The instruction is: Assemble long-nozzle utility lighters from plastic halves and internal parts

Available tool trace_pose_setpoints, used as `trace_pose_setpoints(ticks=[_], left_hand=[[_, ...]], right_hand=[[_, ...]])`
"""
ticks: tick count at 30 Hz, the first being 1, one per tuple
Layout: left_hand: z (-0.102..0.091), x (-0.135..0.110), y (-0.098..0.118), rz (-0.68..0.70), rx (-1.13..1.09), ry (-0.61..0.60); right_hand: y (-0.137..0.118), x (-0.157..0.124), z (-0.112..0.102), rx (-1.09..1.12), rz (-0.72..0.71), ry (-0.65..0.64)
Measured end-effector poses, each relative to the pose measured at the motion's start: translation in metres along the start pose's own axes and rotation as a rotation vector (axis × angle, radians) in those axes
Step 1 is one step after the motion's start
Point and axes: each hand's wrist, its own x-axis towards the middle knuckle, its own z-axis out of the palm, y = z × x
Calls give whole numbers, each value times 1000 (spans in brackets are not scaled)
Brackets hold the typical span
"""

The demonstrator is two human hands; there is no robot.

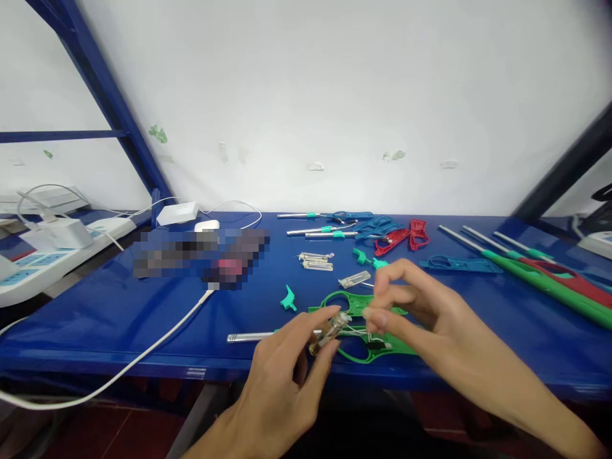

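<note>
Near the table's front edge, my left hand (291,370) pinches a small clear lighter fuel tank (329,333) between thumb and fingers, holding it at a tilt. My right hand (411,312) is just to its right, thumb and fingertips pressed together; what they hold, if anything, is too small to make out. Beneath both hands lie the green handle halves (354,305) of a long-reach lighter, with thin wires between them. A silver lighter tube (248,337) sticks out to the left behind my left hand. A teal trigger piece (288,298) lies beyond the left hand.
More fuel tanks (317,266) lie mid-table. Blue handle halves (377,227), red halves (417,234) and silver tubes (329,235) rest at the back. Joined lighters (554,287) lie at right. A white cable (157,350) crosses the left side by a pixelated dark object (239,255).
</note>
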Motion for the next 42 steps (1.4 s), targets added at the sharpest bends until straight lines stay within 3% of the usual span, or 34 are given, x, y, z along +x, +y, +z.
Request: trace_pose_setpoints(ticks=[4, 11, 17, 31, 42], left_hand=[[1, 2, -2, 20, 13, 21], [0, 4, 0, 27, -27, 31], [0, 4, 1, 3, -51, 15], [0, 4, 5, -28, -66, 49], [0, 4, 6, -56, -97, 18]], right_hand=[[-2, 3, -4, 139, 88, -86], [-10, 13, -7, 109, -15, -132], [-11, 16, -2, 98, -18, -197], [-13, 25, -12, 52, 4, -47], [-10, 26, -12, 19, -19, -91]])
